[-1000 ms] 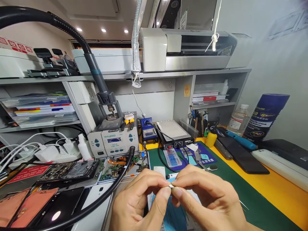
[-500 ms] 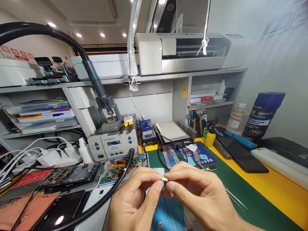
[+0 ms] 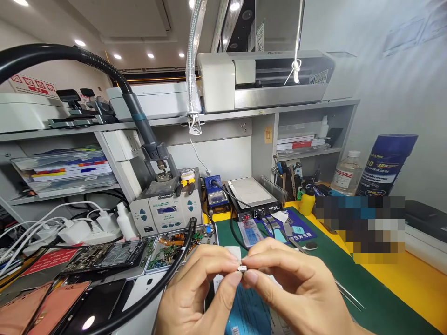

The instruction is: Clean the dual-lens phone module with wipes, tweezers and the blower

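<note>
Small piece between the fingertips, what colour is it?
The piece looks white; the head view shows it.

Your yellow bench top [image 3: 419, 279], covered in part by a flat green mat [image 3: 384, 311]

On the mat you have slim silver metal tweezers [image 3: 349, 294] at right, a light-blue printed packet [image 3: 244, 307] partly hidden near the middle, and a purple printed sheet [image 3: 300, 222] farther back; a boxy, black-fronted unit with a flat grey top [image 3: 253, 190] stands at your bench's far side.

White piece [image 3: 242, 268], partly hidden, too tiny for identification
</note>
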`<state>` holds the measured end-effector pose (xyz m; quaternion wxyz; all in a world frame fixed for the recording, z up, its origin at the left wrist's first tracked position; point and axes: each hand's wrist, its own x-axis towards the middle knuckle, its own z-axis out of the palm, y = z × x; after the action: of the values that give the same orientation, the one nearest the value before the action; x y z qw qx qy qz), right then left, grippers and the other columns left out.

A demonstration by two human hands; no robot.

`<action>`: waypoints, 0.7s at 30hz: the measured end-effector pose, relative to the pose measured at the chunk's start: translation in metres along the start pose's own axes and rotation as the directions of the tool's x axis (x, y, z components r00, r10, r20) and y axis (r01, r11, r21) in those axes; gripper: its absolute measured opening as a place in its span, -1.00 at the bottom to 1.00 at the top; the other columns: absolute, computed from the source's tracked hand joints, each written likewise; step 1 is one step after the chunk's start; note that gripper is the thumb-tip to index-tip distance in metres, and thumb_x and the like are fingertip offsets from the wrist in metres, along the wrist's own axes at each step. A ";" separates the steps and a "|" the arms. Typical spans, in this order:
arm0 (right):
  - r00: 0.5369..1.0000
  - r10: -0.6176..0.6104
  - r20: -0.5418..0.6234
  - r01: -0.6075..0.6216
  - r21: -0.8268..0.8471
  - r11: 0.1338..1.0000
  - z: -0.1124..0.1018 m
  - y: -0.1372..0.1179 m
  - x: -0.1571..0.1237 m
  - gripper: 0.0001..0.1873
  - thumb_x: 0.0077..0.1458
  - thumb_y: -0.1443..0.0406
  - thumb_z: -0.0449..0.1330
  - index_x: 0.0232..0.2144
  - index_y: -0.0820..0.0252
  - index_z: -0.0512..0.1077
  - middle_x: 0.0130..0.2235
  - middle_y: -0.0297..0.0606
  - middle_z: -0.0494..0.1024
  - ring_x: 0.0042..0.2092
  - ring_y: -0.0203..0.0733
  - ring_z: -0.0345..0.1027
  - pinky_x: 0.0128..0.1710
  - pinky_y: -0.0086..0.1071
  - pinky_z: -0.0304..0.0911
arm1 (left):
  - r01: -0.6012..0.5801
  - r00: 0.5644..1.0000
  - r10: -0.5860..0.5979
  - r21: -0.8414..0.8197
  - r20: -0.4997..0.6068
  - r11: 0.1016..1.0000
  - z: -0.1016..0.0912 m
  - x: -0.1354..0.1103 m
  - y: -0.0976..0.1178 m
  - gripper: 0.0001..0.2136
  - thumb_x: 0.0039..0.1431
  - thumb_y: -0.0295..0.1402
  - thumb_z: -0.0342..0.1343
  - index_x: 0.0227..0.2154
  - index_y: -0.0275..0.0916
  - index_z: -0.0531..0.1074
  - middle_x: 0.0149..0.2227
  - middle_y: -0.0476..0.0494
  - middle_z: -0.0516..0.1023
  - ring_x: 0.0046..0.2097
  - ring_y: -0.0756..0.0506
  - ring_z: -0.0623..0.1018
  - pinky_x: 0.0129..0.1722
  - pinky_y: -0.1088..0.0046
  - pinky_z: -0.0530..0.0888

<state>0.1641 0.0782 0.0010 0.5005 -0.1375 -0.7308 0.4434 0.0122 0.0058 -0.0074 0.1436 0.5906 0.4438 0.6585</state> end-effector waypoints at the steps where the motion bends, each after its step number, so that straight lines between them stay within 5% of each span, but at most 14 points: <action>1: 1.000 -0.030 -0.004 0.030 -0.018 0.999 0.000 0.000 0.000 -0.82 0.11 0.47 0.28 -0.29 0.15 0.64 -0.37 -0.21 0.63 -0.33 -0.19 0.51 -0.31 -0.38 0.47 | -0.020 1.000 0.020 0.014 -0.004 1.000 0.000 0.000 -0.001 -0.78 0.17 -0.59 0.16 -0.31 -0.09 0.58 -0.28 -0.01 0.58 -0.20 -0.05 0.60 -0.16 0.56 0.52; 9: 0.986 -0.162 -0.027 0.159 -0.095 0.983 0.000 0.000 0.000 -0.74 0.06 0.54 0.27 -0.29 0.15 0.63 -0.35 -0.20 0.63 -0.32 -0.21 0.54 -0.30 -0.42 0.47 | -0.113 0.993 0.114 0.069 -0.009 0.991 0.002 -0.002 -0.003 -0.72 0.12 -0.63 0.16 -0.28 -0.05 0.55 -0.30 0.03 0.57 -0.24 -0.02 0.58 -0.20 0.58 0.50; 21: 0.988 -0.154 0.005 0.154 -0.077 0.985 -0.003 -0.005 0.002 -0.72 0.05 0.55 0.28 -0.30 0.11 0.66 -0.36 -0.22 0.63 -0.34 -0.21 0.54 -0.33 -0.43 0.46 | -0.129 0.990 0.135 0.122 -0.040 0.984 0.005 -0.004 -0.001 -0.74 0.12 -0.59 0.15 -0.29 -0.03 0.52 -0.31 0.03 0.55 -0.27 -0.03 0.57 -0.22 0.56 0.49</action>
<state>0.1670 0.0783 0.0069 0.5278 -0.1000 -0.7557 0.3747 0.0172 0.0050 -0.0115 0.0532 0.6103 0.4456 0.6529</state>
